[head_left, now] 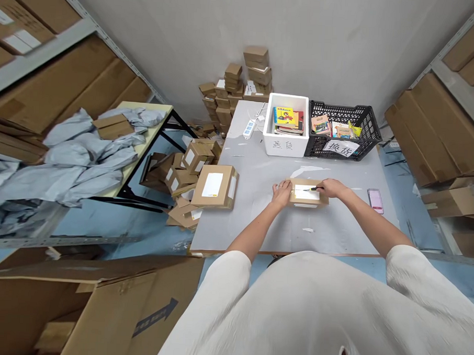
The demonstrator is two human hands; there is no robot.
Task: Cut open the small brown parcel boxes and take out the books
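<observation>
A small brown carton (pixel 309 200) with a white label (pixel 302 193) lies flat on the grey table (pixel 250 225). Against the carton's left end rests my left hand (pixel 282 193), its fingers apart on the cardboard. My right hand (pixel 328 188), at the carton's right side, is closed on a slim dark tool (pixel 315 189). The tool's thin tip reaches over the label; whether it is a pen or a cutter is too small to tell.
A larger carton (pixel 213 186) sits on the table's left edge. At the back are a white bin (pixel 286 146) and a black crate (pixel 371 135) with books. A phone (pixel 376 201) lies right, a power strip (pixel 249 129) back left. A big open box (pixel 148 309) stands lower left.
</observation>
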